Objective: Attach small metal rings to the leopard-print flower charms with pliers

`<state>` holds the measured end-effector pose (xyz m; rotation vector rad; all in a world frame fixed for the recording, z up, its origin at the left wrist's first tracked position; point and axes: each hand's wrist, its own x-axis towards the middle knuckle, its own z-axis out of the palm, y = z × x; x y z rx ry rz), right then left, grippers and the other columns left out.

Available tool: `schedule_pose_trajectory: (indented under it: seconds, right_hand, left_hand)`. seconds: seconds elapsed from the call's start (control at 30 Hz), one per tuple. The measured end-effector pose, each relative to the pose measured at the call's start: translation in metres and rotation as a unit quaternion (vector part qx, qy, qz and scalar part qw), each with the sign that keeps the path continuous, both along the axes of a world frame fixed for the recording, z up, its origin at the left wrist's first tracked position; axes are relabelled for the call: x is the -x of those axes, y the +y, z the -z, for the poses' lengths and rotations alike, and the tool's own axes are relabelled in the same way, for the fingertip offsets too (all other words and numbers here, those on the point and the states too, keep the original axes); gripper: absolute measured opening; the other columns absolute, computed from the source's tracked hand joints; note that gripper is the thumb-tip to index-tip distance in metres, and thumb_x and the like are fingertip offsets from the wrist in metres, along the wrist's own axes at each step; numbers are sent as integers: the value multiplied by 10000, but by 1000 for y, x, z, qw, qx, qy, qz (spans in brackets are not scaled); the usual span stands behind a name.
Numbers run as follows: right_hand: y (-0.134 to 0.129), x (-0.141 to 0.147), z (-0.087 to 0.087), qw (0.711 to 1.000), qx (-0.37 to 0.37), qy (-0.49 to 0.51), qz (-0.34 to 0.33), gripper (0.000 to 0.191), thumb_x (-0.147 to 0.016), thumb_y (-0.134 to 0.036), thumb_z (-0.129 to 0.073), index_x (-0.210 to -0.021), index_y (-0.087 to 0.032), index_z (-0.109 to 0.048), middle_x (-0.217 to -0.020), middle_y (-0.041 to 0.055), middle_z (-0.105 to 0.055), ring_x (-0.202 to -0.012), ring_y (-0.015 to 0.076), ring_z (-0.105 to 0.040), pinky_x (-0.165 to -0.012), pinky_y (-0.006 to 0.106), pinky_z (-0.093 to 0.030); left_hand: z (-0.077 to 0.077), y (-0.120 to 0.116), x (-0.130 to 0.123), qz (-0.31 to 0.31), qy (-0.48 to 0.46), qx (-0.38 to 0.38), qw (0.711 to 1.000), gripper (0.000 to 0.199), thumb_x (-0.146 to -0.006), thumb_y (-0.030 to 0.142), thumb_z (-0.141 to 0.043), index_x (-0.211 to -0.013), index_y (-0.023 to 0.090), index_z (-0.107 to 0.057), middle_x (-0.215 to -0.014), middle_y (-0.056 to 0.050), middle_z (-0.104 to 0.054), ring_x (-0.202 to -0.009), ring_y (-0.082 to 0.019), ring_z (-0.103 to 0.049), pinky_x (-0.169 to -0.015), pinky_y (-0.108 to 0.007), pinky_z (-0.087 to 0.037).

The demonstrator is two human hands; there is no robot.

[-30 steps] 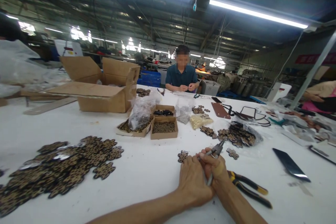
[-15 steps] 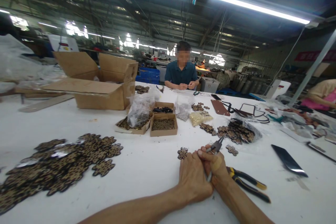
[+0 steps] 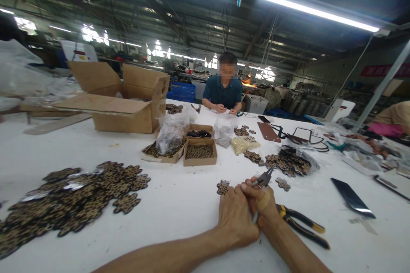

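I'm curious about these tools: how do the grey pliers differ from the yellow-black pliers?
The grey pliers are in the right hand; the yellow-black pliers lie on the table. The grey pliers show slim tips; the yellow-black pliers' tips are hidden behind the right wrist. The grey pliers' handles look plain; the yellow-black pliers' are two-toned. Both have two handles.

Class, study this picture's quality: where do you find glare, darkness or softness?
Head view: the tube light and far windows are blown out; head view: glare streaks the dark panel at its near end; head view: the roof is dim; head view: the grey pliers look slightly soft.
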<state>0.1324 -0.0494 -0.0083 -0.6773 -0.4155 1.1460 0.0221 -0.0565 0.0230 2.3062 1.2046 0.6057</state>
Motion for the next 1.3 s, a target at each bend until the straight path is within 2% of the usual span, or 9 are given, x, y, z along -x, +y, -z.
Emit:
schedule_pose_trajectory:
  seconds: [0.23,0.43,0.57,0.67,0.77,0.87,1.03,1.13,1.3]
  right_hand:
    - [-2,1,-2,1000,-4,-20,7,460,-521,-75,-923,-827,-184,-598,-719,-56,-638,-725,133,-648,-807,284,-553]
    - [1,3,-5,999,-2,-40,34,452,-522,-182,-935,-828,-192,-604,-716,-37,-660,-736,177,-673,-845,357,-563]
    - [2,4,-4,990,6,-120,71,423,-582,-301,-920,-863,-192,-624,-733,-10,-689,-759,210,-687,-835,378,-563]
    - [-1,1,-12,984,8,-166,57,422,-651,-388,-885,-925,-164,-655,-777,36,-720,-794,239,-699,-826,403,-563]
    - [-4,-19,-27,989,-1,-141,37,439,-758,-503,-788,-987,-143,-687,-919,101,-749,-845,262,-711,-832,438,-560]
    - [-5,-60,-40,991,-34,-113,65,456,-815,-561,-709,-1045,-168,-704,-987,103,-752,-844,249,-712,-776,410,-559]
    - [-6,-124,-46,986,-78,-112,96,308,-805,-388,-765,-1011,-160,-749,-956,76,-747,-797,176,-672,-672,294,-535]
    - [-6,-136,-43,980,-82,-153,97,258,-758,-292,-820,-961,-141,-770,-869,71,-739,-722,153,-641,-622,272,-522]
    - [-6,-135,-40,971,-79,-196,107,238,-741,-276,-843,-931,-144,-787,-890,85,-741,-702,155,-638,-607,286,-542]
  left_hand:
    - [5,0,1,7,-11,-14,1000,766,-568,286,-683,-1300,133,-513,-1122,-186,-593,-1018,-367,-534,-870,-465,-382]
    - [0,-2,3,-2,-22,30,999,818,-551,295,-715,-1323,134,-498,-1204,-198,-558,-1112,-379,-499,-932,-454,-373]
    - [-4,-2,1,-10,-5,53,999,887,-485,234,-707,-1329,109,-464,-1237,-214,-526,-1155,-410,-473,-949,-488,-374]
    - [-6,0,1,-17,-14,72,997,817,-478,164,-652,-1270,109,-457,-1245,-203,-508,-1183,-383,-465,-986,-467,-372]
    - [-9,3,2,-9,-33,94,995,664,-472,104,-585,-1124,151,-468,-1209,-163,-508,-1171,-329,-472,-996,-416,-384]
    - [-13,6,5,17,-46,126,991,593,-464,95,-559,-1041,179,-446,-1193,-141,-496,-1151,-312,-470,-955,-393,-405]
    - [-18,9,7,51,-63,170,982,593,-478,102,-580,-1041,200,-423,-1161,-109,-495,-1102,-286,-480,-901,-365,-410]
    - [-17,12,7,54,-59,179,981,568,-479,103,-593,-1006,203,-406,-1118,-84,-495,-1038,-256,-492,-871,-361,-413]
    - [-12,16,7,67,-55,164,983,533,-496,123,-615,-977,206,-400,-1096,-63,-485,-997,-231,-489,-851,-359,-419]
